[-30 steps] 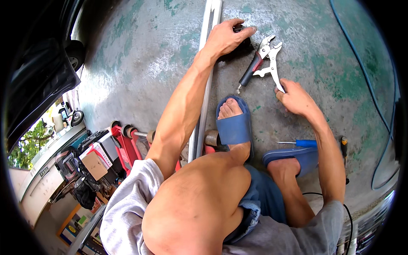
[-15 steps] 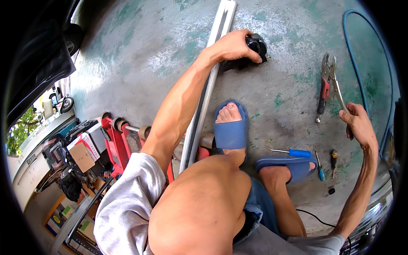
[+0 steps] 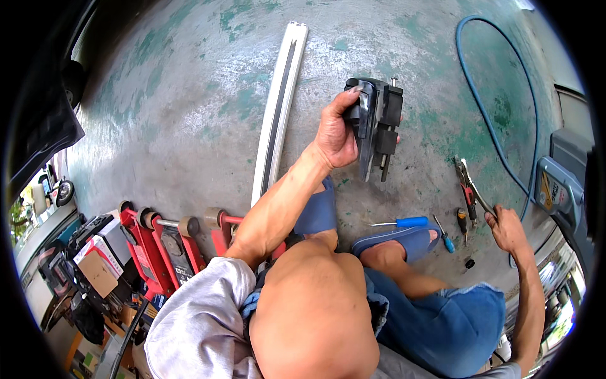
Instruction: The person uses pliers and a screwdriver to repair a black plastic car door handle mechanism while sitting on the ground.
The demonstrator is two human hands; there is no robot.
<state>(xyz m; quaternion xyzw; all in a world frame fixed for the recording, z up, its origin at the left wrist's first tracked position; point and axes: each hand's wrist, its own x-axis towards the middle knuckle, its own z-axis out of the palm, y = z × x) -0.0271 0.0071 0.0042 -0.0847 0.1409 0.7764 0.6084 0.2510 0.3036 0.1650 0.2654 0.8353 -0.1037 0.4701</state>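
Raised over the floor, my left hand [image 3: 334, 129] grips a black metal and plastic assembly [image 3: 382, 120] with a rod and bolt sticking out. My right hand [image 3: 505, 230] is closed on a handle of the locking pliers [image 3: 467, 189], which have a red and black grip, at the right. A long silver rail [image 3: 274, 110] lies on the floor left of the assembly. Below the pliers lie a blue-handled pick [image 3: 411, 222], a small blue screwdriver [image 3: 447, 243], a yellow and black screwdriver [image 3: 461, 221] and a small black piece [image 3: 469, 263], near my sandaled foot.
Red floor jacks [image 3: 142, 249] stand at lower left beside stacked boxes [image 3: 101, 259]. A dark vehicle [image 3: 44, 120] borders the upper left. A blue hose [image 3: 499, 145] loops across the floor at right, beside a grey jug [image 3: 562, 183] at the right edge.
My left hand has lifted the black assembly off the floor beside the rail and turned it upright. My right hand has carried the pliers rightward, then lower, toward the screwdrivers.
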